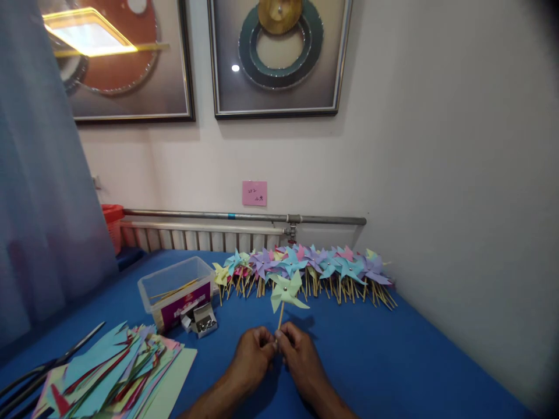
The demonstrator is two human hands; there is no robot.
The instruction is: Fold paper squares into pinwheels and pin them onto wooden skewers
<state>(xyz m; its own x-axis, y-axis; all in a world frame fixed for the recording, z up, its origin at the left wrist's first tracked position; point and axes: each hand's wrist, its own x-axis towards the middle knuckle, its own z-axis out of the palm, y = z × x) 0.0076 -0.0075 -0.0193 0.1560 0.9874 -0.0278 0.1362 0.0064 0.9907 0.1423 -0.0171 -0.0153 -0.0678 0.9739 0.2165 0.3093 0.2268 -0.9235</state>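
A pale green paper pinwheel stands upright in front of me, a shiny pin head at its centre. Its thin wooden stick runs down between my two hands, which meet at the lower end. My left hand is closed, thumb and fingers pinched at the stick. From the other side my right hand grips the same stick between thumb and curled fingers. The stick's bottom end is hidden by the fingers.
Many finished pinwheels lie piled at the table's back. Left are a clear plastic tub with sticks, a small box of pins, stacked coloured paper and scissors. A pipe and radiator line the wall.
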